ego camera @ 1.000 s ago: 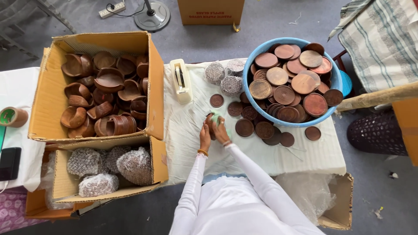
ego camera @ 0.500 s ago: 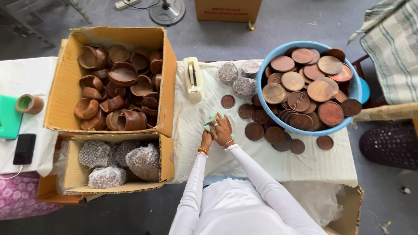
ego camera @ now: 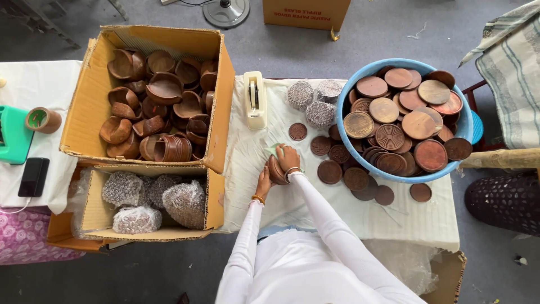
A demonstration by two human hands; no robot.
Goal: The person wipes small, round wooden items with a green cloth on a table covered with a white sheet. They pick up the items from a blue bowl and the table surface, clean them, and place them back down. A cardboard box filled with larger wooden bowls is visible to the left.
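Note:
Both of my hands meet over a small brown wooden bowl (ego camera: 276, 170) on the white cloth of the table (ego camera: 253, 146). My left hand (ego camera: 263, 181) cups the bowl from the near side. My right hand (ego camera: 288, 159) lies on top of it, fingers curled around it. A pale green scrap (ego camera: 271, 150) shows just beyond the bowl. Loose brown wooden lids (ego camera: 329, 171) lie on the cloth to the right of my hands.
A blue basin (ego camera: 466, 128) heaped with round wooden lids stands at the right. A large cardboard box (ego camera: 90, 95) of wooden bowls is at the left, a smaller box (ego camera: 95, 211) of bubble-wrapped bundles below it. A tape dispenser (ego camera: 254, 99) and wrapped bundles (ego camera: 310, 102) lie beyond my hands.
The view has shifted slightly. My hands stayed at the same spot on the cloth, and the bowl between them now shows more plainly under my right hand.

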